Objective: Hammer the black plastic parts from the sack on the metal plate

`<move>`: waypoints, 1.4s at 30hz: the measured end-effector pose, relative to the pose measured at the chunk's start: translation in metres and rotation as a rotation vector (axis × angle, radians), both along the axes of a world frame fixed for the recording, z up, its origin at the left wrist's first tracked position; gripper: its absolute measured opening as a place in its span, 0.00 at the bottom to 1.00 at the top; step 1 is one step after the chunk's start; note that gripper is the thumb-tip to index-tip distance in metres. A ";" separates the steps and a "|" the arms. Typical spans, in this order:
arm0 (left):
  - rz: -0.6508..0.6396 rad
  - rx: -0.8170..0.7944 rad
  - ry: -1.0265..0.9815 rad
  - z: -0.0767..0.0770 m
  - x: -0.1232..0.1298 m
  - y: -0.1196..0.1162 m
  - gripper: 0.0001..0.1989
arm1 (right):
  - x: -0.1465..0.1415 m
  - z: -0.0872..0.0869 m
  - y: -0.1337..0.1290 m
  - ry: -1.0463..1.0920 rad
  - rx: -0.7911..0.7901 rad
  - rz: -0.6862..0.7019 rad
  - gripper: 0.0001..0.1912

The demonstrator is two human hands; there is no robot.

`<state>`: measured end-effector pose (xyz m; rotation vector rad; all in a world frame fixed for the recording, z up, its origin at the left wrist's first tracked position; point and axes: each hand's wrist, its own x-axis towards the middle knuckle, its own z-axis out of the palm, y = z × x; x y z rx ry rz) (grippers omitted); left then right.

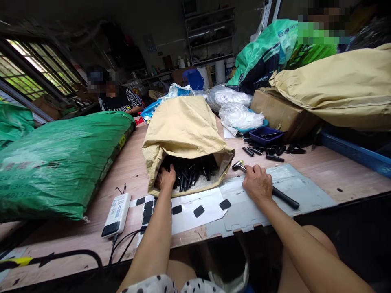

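Observation:
A tan sack (183, 126) lies on the table with its mouth facing me, and many black handle-like pieces (191, 173) show inside it. My left hand (167, 178) reaches into the left side of the mouth, beside the pieces; its fingertips are partly hidden in shadow. To the right of the sack, my right hand (258, 183) is closed around a hammer (285, 197) over a grey mat (293, 183). The hammer's head points left, toward the sack, and its black handle sticks out to the right.
A green sack (61, 162) fills the left, near a white power bank (116, 215) with cables. Loose black pieces surround a purple tray (265, 135). A cardboard box (281, 110) and blue crate (357, 150) stand right. A person (117, 95) sits behind.

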<state>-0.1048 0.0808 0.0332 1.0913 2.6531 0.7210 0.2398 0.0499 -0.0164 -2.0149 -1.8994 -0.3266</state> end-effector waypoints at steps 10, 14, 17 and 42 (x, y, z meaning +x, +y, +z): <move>-0.186 0.204 0.003 -0.027 0.069 -0.027 0.25 | -0.002 0.002 0.000 0.000 -0.016 -0.005 0.17; -0.232 0.193 -0.036 -0.020 0.068 -0.031 0.30 | -0.001 0.001 0.000 0.006 -0.012 -0.002 0.17; -0.198 0.192 -0.072 -0.016 0.057 -0.036 0.26 | -0.001 0.001 0.000 0.009 -0.010 -0.003 0.17; -0.786 0.270 0.295 -0.015 0.060 -0.060 0.05 | -0.001 0.003 -0.001 0.019 -0.026 -0.003 0.16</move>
